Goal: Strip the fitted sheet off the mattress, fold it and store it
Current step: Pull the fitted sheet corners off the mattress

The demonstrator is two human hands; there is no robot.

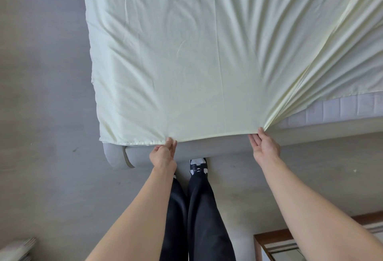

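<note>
A pale yellow fitted sheet lies spread over the bed, wrinkled and pulled into long folds toward its near right corner. My left hand pinches the sheet's near edge at the foot of the bed. My right hand grips the sheet's gathered corner, which is lifted off the mattress. The bare white quilted mattress shows at the right where the sheet has come away. The sheet's left near corner still covers the mattress corner.
The grey upholstered bed frame runs along the foot of the bed. Grey floor surrounds it. My legs in dark trousers and a black-and-white shoe stand against the frame. A wooden-framed piece of furniture sits at the lower right.
</note>
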